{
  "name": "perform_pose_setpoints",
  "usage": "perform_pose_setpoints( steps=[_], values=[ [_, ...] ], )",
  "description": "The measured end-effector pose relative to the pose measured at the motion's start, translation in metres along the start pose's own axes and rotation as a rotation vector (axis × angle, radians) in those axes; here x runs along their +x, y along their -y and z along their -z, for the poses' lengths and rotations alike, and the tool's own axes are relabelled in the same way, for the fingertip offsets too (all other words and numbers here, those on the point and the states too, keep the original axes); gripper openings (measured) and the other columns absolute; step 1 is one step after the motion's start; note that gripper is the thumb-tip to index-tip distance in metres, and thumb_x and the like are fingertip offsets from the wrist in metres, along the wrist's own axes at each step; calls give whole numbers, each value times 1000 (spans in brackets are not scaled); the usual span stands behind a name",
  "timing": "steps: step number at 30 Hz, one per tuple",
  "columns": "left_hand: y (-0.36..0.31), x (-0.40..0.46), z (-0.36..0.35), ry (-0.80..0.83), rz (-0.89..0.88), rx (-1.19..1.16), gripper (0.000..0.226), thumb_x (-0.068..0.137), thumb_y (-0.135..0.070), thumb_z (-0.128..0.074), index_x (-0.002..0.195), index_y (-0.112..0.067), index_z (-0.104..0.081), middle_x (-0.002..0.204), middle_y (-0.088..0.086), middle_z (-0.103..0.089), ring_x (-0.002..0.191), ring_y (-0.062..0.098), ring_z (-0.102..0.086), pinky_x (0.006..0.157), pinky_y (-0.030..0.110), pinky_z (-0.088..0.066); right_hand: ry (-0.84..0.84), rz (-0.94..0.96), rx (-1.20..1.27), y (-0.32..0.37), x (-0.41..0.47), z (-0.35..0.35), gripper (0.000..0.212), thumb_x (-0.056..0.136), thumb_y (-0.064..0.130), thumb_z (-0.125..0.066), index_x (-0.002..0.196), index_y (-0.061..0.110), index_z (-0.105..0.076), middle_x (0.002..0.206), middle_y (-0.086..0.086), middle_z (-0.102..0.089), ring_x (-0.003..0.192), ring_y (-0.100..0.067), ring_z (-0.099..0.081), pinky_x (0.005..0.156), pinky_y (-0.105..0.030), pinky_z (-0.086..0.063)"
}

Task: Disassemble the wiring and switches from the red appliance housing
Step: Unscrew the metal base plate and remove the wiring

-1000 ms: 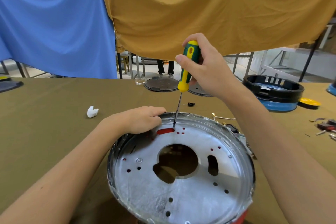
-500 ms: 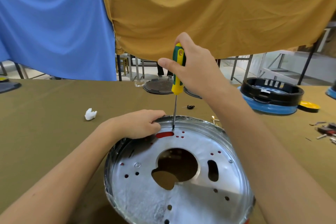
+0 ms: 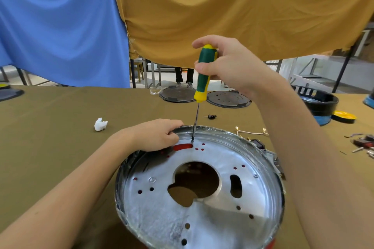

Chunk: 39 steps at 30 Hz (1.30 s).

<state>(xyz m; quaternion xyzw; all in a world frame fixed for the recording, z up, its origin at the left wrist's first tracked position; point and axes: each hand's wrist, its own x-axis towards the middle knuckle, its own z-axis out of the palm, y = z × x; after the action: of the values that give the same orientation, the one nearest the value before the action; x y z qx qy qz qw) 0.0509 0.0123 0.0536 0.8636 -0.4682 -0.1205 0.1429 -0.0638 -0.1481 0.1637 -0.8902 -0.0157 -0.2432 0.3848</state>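
Note:
The round appliance housing [image 3: 202,204] lies in front of me with its silver metal inner plate facing up; red shows through a slot near the far rim. My left hand [image 3: 155,134] grips the far left rim of the housing. My right hand [image 3: 228,64] holds a green and yellow screwdriver [image 3: 203,74] upright, with its tip set on the plate just right of my left hand's fingers. A white wire [image 3: 251,132] and a small dark switch part [image 3: 258,143] lie beside the housing's far right rim.
The table is covered in olive cloth [image 3: 50,147]. A crumpled white scrap [image 3: 100,124] lies to the left. Two dark round lids [image 3: 204,97] sit at the far edge, a black and blue housing [image 3: 319,107] far right, loose parts [image 3: 362,143] at the right edge.
My right hand has shifted its hold on the screwdriver handle, which has turned. The tip stays at the same spot on the plate. My left hand has kept its grip on the rim.

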Motion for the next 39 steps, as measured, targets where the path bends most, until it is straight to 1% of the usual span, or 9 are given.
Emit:
perform_pose_setpoints(
  steps=[5,10,15,18,21,27,33,36,39],
  values=[
    [-1,0,0,0,-1,-4,15,99,-18,-41,102,-22,-55,92,3,-62,79,19,-55,71,33,-45,-290,25,-528,7,1,-16,50,96,54,-55,137,24,-54,116,-7,-48,109,-27,-49,88,-29,-37],
    [-2,-2,0,-6,-6,-2,16,99,-17,-40,104,-17,-55,94,6,-61,84,25,-56,77,41,-47,-295,78,-524,13,-2,-16,43,98,35,-61,137,17,-55,129,-5,-60,116,-23,-54,87,-28,-38],
    [-1,0,0,-18,-10,2,14,99,-18,-39,96,-21,-52,85,0,-56,75,16,-49,70,33,-41,-58,75,-194,12,-3,0,27,95,10,-57,118,23,-64,97,5,-56,72,-9,-52,64,-19,-44],
    [1,1,-1,-16,1,0,15,99,-18,-40,102,-16,-54,91,5,-60,77,18,-51,71,33,-41,-96,81,-265,10,-1,-8,15,97,25,-54,112,23,-59,90,9,-50,67,-6,-45,58,-17,-36],
    [1,0,-1,-14,-12,-8,13,100,-22,-43,104,-22,-55,94,0,-62,83,17,-57,74,33,-45,-205,107,-423,5,-1,-21,35,94,50,-61,112,21,-58,91,5,-48,76,-10,-46,66,-21,-35],
    [2,0,-2,-22,-37,-8,8,100,-25,-48,103,-26,-54,93,-5,-62,83,14,-58,73,29,-46,-285,149,-351,4,0,-26,43,91,31,-71,132,26,-59,117,2,-58,103,-14,-53,93,-28,-44],
    [3,1,-2,-15,-35,3,7,101,-27,-48,103,-27,-54,95,-5,-63,87,14,-60,77,32,-49,-76,49,-141,5,3,-12,31,95,13,-60,124,22,-53,118,-1,-56,101,-19,-58,89,-35,-52],
    [3,1,-2,-13,-30,14,10,100,-28,-48,107,-26,-55,98,-5,-64,89,15,-60,81,35,-50,-138,64,-251,2,0,-19,28,99,33,-57,123,23,-48,105,-1,-45,84,-16,-51,72,-17,-45],
    [3,1,-2,-19,-26,22,10,100,-28,-48,106,-25,-55,97,-5,-62,89,15,-59,80,34,-48,-279,90,-445,0,-2,-30,46,94,49,-62,129,22,-50,108,-5,-40,96,-24,-48,82,-28,-44]
  ],
)
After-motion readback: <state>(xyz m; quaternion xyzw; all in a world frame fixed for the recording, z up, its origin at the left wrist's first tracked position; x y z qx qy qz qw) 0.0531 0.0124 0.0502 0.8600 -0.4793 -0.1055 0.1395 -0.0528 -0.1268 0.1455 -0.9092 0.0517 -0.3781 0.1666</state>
